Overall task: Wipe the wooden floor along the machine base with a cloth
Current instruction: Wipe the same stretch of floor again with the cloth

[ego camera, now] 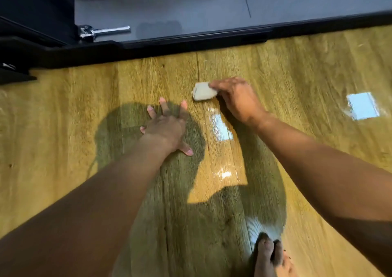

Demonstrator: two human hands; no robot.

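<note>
One camera only, worn on the head, looking forward and steeply down at the wooden floor (63, 117). The machine base (191, 41) runs as a dark band across the top of frame, farthest from the lens. Nearer than that base, left hand (165, 126) and right hand (235, 98) sit mid-frame, close in; a bare foot (267, 255) marks the bottom edge, directly below the lens. Wide-angle, tight view.
</note>
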